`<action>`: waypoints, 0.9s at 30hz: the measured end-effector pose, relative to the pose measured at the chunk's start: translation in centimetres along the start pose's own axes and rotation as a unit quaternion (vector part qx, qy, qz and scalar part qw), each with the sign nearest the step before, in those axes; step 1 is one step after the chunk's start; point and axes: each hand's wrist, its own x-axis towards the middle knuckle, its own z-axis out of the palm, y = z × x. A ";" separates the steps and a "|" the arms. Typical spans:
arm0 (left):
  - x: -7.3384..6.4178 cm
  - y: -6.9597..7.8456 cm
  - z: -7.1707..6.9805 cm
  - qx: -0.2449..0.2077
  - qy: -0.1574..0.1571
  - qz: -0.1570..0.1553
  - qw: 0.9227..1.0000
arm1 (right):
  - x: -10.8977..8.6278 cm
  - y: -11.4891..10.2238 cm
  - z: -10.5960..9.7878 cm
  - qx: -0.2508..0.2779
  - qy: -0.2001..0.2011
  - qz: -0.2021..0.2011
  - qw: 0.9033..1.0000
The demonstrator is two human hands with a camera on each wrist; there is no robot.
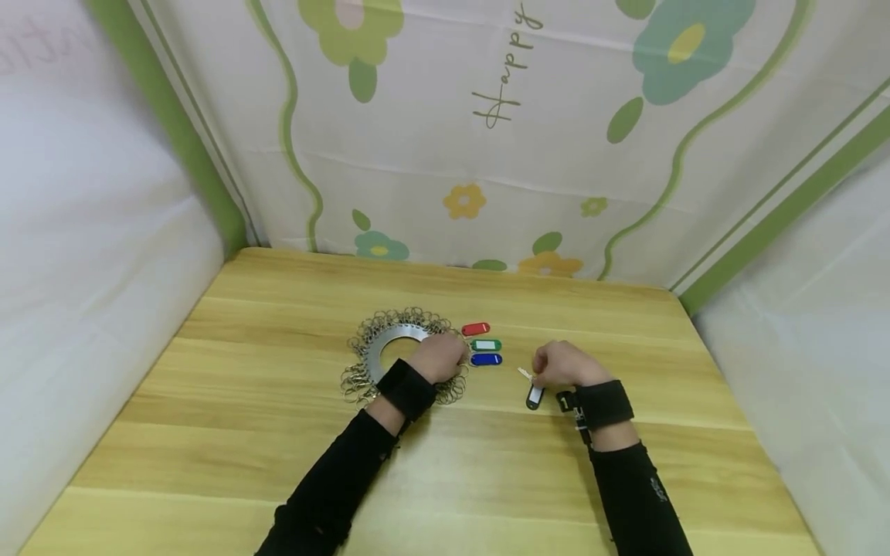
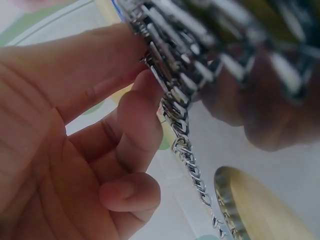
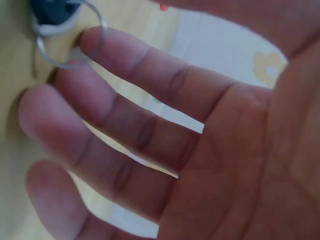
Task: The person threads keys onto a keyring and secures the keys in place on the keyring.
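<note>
A flat metal ring (image 1: 375, 349) lies on the table with several small wire key rings (image 1: 356, 380) around its rim. My left hand (image 1: 436, 358) is over its right side. In the left wrist view, the thumb (image 2: 100, 47) and forefinger of that hand pinch one of the wire rings at the rim. My right hand (image 1: 566, 364) reaches down to a key (image 1: 524, 374) and a black key tag (image 1: 535, 397). Its fingers (image 3: 115, 50) are extended in the right wrist view, with the forefinger's tip touching the tag's split ring (image 3: 102, 27). The thumb tip is outside that view.
Red (image 1: 476, 329), green (image 1: 485, 345) and blue (image 1: 486, 359) key tags lie in a column right of the metal ring. The wooden table (image 1: 278, 309) ends at a flower-printed cloth (image 1: 417, 154) at the back. White cloth walls stand on both sides.
</note>
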 end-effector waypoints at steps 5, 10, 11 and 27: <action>0.1 0.4 0.5 0.002 0.008 0.002 1.000 | 0.1 0.5 0.6 0.019 0.004 -0.015 1.000; 0.0 0.7 0.8 -0.004 0.009 0.015 1.000 | 0.4 1.1 0.9 0.030 0.014 -0.045 0.998; 0.0 0.7 0.8 -0.009 0.006 0.015 1.000 | 0.4 1.2 0.9 0.029 0.020 -0.051 0.998; 0.4 -0.2 0.2 -0.050 0.015 0.019 0.998 | 1.1 0.6 0.2 -0.008 0.131 -0.090 0.987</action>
